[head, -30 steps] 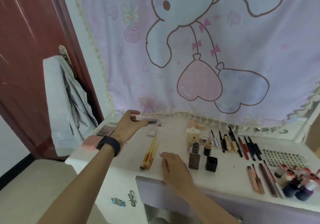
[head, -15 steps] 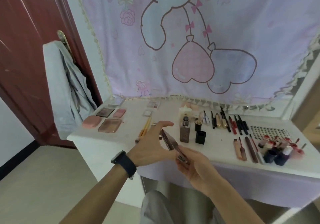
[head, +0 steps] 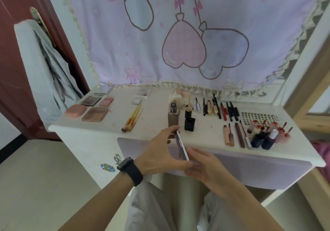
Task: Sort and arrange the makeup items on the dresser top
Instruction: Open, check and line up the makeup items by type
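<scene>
slim palette off the back row, now held in both hands

since a second ago the slim palette (head: 181,145) has left the back of the dresser top (head: 155,123), where the left hand (head: 159,155) was reaching for it. the right hand (head: 207,168), then resting flat on the top, has lifted to meet it.

now: palette held in the air just in front of the dresser's front edge, tilted, seen nearly edge-on. left hand grasps it, forefinger on the far end, thumb toward the near end. right hand's fingers curl round the near end from below. black watch (head: 131,170) on left wrist.

on the top, left side: pink compact (head: 75,110), brown palette (head: 95,114) just beside it, dark palette (head: 91,100) and a small pink compact (head: 106,101) behind. brushes (head: 133,118) lie bundled near the middle. foundation bottle (head: 173,118) stands upright, a black cap (head: 189,124) near it. row of pencils (head: 230,111) lies further right, then a sticker sheet (head: 259,118). nail polish bottles (head: 264,136) cluster at the front right.

cartoon curtain (head: 178,34) hangs behind. grey garment (head: 44,60) hangs at the left.
</scene>
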The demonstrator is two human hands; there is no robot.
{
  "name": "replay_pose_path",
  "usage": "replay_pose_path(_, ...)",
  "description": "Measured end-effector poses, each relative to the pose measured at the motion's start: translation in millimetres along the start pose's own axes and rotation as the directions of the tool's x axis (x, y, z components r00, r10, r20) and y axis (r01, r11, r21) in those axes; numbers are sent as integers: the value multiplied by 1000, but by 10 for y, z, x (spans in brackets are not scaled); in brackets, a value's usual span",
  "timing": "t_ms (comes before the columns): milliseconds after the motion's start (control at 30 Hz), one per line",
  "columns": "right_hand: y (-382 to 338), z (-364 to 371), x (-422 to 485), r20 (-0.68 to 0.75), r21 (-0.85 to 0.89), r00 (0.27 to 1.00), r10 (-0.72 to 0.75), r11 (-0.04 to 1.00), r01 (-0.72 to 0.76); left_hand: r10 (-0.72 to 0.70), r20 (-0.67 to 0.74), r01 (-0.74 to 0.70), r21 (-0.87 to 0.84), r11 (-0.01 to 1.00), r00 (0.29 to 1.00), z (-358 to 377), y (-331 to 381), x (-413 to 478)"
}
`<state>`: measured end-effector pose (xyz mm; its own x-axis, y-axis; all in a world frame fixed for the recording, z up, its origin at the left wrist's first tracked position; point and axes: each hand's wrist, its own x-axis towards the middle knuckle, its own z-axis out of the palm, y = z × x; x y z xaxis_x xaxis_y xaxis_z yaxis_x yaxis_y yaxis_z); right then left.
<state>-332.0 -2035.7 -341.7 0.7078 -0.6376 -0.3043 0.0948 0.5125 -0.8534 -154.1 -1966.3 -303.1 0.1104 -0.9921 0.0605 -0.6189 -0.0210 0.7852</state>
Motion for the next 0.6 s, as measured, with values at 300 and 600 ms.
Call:
replay_pose_path(300,-223,-60,-12,3,-260,1000,-10,966,11,134,123,-155,173,973,983,80,-15,64)
replay_pose_path(600,-158,-80,10,4,-197,1000,-29,980,29,122,22,-122,-16,992,992,157,-122,30)
